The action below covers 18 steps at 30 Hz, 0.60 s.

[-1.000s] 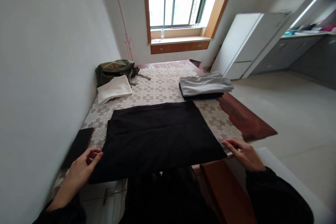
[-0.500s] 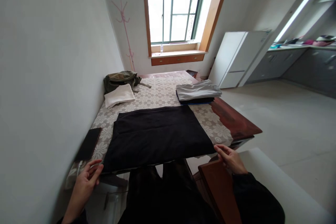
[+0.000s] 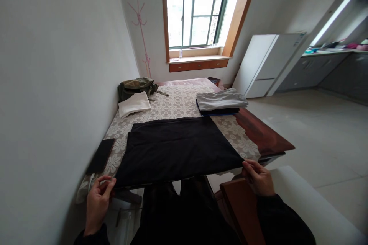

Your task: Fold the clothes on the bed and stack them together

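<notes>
A black folded cloth garment lies spread across the near part of the table, its exact kind not clear. My left hand pinches its near left corner between thumb and fingers. At the near right corner, my right hand grips the fabric the same way. The near edge runs fairly straight between both hands, at the table's front edge. Beyond the garment on the right sits a stack of folded clothes, grey on top with black and blue below. A folded white cloth rests at the far left.
A patterned lace tablecloth covers most of the wooden table. A green backpack stands by the left wall. Near my left hand lies a dark flat tablet-like object. A brown wooden chair is close below my right hand.
The view has shifted slightly, so the scene sits a little further right. Both hands still hold the corners; the right one has drawn its corner slightly outward.
</notes>
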Each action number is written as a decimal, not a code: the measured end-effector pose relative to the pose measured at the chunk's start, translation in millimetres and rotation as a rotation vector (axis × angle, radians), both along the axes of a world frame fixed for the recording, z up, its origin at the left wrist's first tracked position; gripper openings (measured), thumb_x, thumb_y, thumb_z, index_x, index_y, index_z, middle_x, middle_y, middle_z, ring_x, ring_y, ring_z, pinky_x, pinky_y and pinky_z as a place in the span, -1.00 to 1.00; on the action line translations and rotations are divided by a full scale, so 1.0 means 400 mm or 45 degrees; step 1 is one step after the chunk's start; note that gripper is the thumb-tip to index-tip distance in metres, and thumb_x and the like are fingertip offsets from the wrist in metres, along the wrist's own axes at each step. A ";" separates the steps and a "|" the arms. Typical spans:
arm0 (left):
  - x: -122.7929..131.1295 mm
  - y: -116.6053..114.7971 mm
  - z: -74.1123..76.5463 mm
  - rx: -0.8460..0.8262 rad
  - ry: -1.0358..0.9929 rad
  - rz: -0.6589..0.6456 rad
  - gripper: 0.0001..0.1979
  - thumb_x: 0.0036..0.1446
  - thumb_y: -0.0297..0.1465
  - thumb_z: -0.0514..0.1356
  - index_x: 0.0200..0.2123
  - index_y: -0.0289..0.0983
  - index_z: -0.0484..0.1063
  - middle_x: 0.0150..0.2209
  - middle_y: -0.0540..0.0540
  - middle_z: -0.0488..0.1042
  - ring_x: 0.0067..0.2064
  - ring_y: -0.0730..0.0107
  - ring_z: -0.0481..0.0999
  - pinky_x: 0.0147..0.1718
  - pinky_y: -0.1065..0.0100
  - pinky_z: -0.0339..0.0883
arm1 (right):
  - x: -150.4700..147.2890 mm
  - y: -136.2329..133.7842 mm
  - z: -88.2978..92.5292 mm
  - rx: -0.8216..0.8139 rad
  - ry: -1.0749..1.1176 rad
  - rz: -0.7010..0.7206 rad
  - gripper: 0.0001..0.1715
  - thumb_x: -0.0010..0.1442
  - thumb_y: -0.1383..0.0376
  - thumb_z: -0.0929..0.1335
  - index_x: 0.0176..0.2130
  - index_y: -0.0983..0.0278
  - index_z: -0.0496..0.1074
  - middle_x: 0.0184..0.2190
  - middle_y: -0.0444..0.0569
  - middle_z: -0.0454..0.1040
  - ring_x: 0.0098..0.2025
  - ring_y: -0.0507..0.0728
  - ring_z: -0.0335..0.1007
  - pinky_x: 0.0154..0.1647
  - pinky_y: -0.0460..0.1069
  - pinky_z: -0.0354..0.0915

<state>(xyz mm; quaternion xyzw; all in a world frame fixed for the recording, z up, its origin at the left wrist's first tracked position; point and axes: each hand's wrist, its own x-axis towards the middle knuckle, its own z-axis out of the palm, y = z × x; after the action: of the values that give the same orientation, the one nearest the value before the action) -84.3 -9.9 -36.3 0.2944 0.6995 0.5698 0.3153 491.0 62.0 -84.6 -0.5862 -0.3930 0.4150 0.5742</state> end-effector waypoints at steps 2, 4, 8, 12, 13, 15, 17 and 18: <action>-0.002 0.002 -0.008 -0.011 -0.018 0.012 -0.25 -0.39 0.09 0.52 -0.19 -0.21 0.40 -0.60 0.10 0.43 -0.60 0.36 0.38 -0.65 0.41 0.18 | 0.002 -0.003 -0.008 -0.091 0.082 0.141 -0.43 -0.02 -0.14 0.59 -0.32 0.24 0.51 -0.63 -0.14 0.47 -0.67 0.03 0.26 -0.69 -0.09 0.11; -0.001 0.004 -0.011 -0.043 -0.029 -0.002 -0.25 -0.37 0.07 0.51 -0.17 -0.22 0.41 -0.55 0.06 0.49 -0.57 0.30 0.46 -0.63 0.38 0.26 | 0.001 -0.005 -0.013 -0.232 0.086 0.257 -0.41 -0.05 -0.17 0.59 -0.37 0.24 0.48 -0.56 -0.08 0.55 -0.62 0.08 0.38 -0.66 -0.08 0.20; 0.013 0.004 -0.009 -0.049 -0.016 0.036 -0.30 -0.33 -0.01 0.51 -0.15 -0.21 0.40 -0.49 0.04 0.53 -0.49 0.21 0.55 -0.58 0.33 0.38 | -0.010 -0.010 -0.006 -0.305 0.024 0.152 -0.34 -0.14 -0.24 0.60 -0.39 0.22 0.50 -0.54 -0.06 0.59 -0.57 0.15 0.46 -0.59 -0.03 0.34; 0.027 -0.001 -0.005 -0.002 0.027 0.200 -0.37 -0.33 -0.05 0.50 -0.23 -0.21 0.37 -0.44 0.06 0.50 -0.48 0.28 0.53 -0.56 0.32 0.42 | -0.018 -0.013 0.009 -0.193 -0.044 -0.024 -0.33 -0.18 -0.27 0.59 -0.44 0.23 0.52 -0.59 -0.04 0.57 -0.58 0.15 0.44 -0.59 -0.02 0.33; 0.029 -0.002 -0.005 0.010 0.045 0.235 -0.38 -0.33 -0.06 0.50 -0.24 -0.21 0.38 -0.44 0.07 0.49 -0.47 0.31 0.51 -0.55 0.32 0.43 | -0.018 -0.013 0.010 -0.182 -0.075 -0.051 -0.33 -0.18 -0.28 0.59 -0.45 0.23 0.53 -0.59 -0.03 0.57 -0.58 0.15 0.45 -0.59 -0.01 0.34; 0.031 -0.003 -0.009 0.031 0.055 0.272 -0.40 -0.32 -0.07 0.50 -0.26 -0.22 0.37 -0.43 0.08 0.47 -0.45 0.34 0.50 -0.52 0.32 0.46 | -0.016 -0.014 0.009 -0.175 -0.155 -0.099 -0.32 -0.16 -0.30 0.57 -0.44 0.23 0.54 -0.58 -0.02 0.57 -0.57 0.16 0.45 -0.58 -0.01 0.34; 0.031 -0.004 -0.016 0.045 0.020 0.289 -0.40 -0.32 -0.07 0.51 -0.28 -0.21 0.36 -0.44 0.10 0.45 -0.45 0.35 0.49 -0.51 0.31 0.48 | -0.011 -0.016 0.002 -0.184 -0.250 -0.137 -0.31 -0.11 -0.31 0.55 -0.42 0.24 0.54 -0.57 -0.03 0.58 -0.55 0.15 0.46 -0.56 -0.03 0.35; 0.032 -0.005 -0.020 0.050 -0.009 0.292 -0.40 -0.32 -0.07 0.51 -0.29 -0.21 0.34 -0.44 0.10 0.44 -0.44 0.35 0.49 -0.50 0.30 0.49 | -0.009 -0.017 -0.003 -0.193 -0.273 -0.133 -0.32 -0.09 -0.30 0.55 -0.41 0.24 0.54 -0.56 -0.04 0.58 -0.53 0.14 0.46 -0.54 -0.04 0.36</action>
<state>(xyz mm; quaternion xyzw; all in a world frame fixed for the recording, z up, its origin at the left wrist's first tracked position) -71.6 -11.9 -44.5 0.2166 0.7161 0.6168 0.2446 487.5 55.1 -85.9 -0.6884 -0.3888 0.3479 0.5039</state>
